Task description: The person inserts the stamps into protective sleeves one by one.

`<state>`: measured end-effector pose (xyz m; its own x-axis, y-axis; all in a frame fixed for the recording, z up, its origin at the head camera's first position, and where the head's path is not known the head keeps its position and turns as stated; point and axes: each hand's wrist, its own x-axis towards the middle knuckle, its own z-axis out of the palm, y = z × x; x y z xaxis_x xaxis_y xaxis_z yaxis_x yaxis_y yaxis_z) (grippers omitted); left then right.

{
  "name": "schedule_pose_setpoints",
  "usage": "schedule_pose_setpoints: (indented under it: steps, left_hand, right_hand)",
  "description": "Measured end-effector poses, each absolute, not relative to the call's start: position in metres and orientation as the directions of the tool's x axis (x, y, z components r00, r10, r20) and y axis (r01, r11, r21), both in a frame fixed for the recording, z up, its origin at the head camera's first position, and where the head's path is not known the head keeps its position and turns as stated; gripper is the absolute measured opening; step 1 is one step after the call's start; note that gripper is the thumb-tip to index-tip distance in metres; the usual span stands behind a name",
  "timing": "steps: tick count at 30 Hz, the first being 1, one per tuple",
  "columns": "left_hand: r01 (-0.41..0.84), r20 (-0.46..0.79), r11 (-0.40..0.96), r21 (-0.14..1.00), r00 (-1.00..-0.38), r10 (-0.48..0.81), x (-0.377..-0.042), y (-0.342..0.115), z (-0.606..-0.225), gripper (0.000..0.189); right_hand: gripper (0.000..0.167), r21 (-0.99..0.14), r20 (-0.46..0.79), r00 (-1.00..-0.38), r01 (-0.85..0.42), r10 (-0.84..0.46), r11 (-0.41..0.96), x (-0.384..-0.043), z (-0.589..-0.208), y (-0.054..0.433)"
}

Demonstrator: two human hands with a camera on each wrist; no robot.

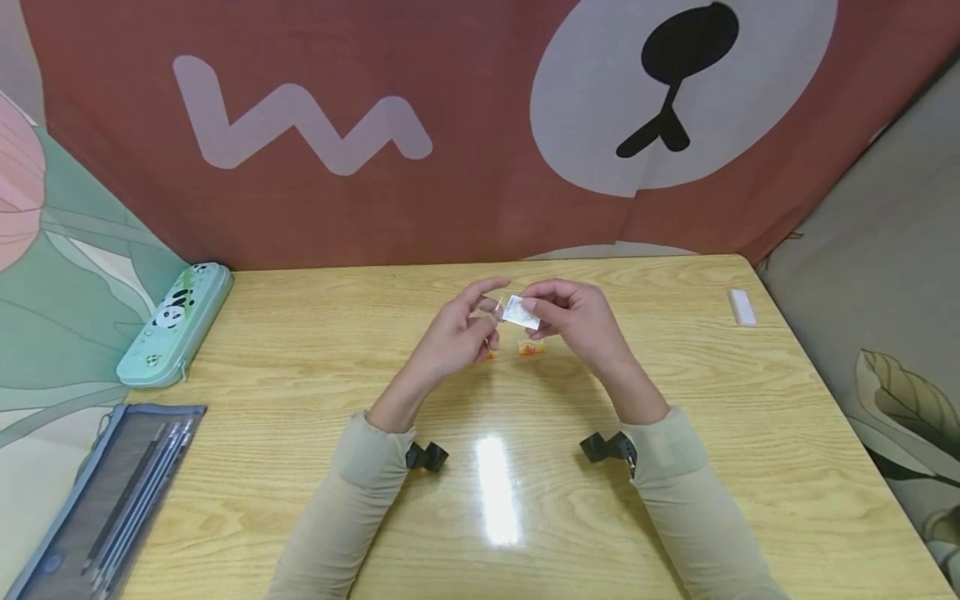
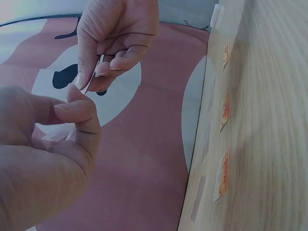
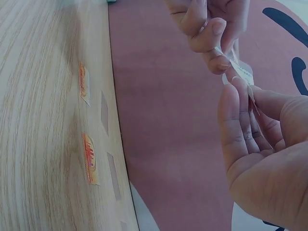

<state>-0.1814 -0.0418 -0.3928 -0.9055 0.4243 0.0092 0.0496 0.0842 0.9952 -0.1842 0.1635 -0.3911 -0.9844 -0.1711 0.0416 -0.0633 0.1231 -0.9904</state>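
Both hands are raised close together over the back middle of the wooden table. My right hand pinches a small white card-like piece with faint print, the thumb lying on its face. Beside it, the curled fingers of my left hand hold a bit of clear film near the card's left edge. From the right wrist, the card shows tilted, nearly edge-on, with the left fingertips right at its far end. Below the hands lie several small orange-and-yellow printed pieces in a row, partly hidden by the left hand in the head view.
A mint panda pencil case lies at the table's left edge, with a blue-edged mesh pouch of pencils in front of it. Near the right edge sits a white eraser-like block. A reddish printed cloth hangs behind the table.
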Motion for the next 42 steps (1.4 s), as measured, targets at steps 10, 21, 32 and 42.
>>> schedule_pose_setpoints:
  steps: [10,21,32,42]
  left_hand:
    - [-0.069,-0.061,-0.02,0.997,-0.961,0.271,-0.1835,-0.0439,-0.3917,0.02]
    - [-0.065,-0.054,-0.05,0.997,-0.98,0.194,-0.1854,-0.0414,-0.3924,0.024]
    - [-0.106,-0.101,-0.018,0.994,-0.975,0.198,-0.1843,-0.0439,-0.3909,0.023]
    - [-0.074,-0.076,0.017,0.997,-0.984,0.162,-0.1852,-0.0418,-0.3919,0.027]
  right_hand:
    - [0.021,-0.989,0.031,-0.987,-0.052,-0.157,0.135,-0.184,-0.3887,0.1642]
    - [0.022,-0.995,-0.018,-0.994,0.008,-0.11,0.096,-0.1847,-0.389,0.1644]
    - [0.011,-0.996,-0.033,-0.991,0.043,-0.131,-0.075,-0.1864,-0.389,0.1678]
    - [0.007,-0.997,-0.046,-0.991,0.055,-0.129,-0.063,-0.1859,-0.3874,0.1664]
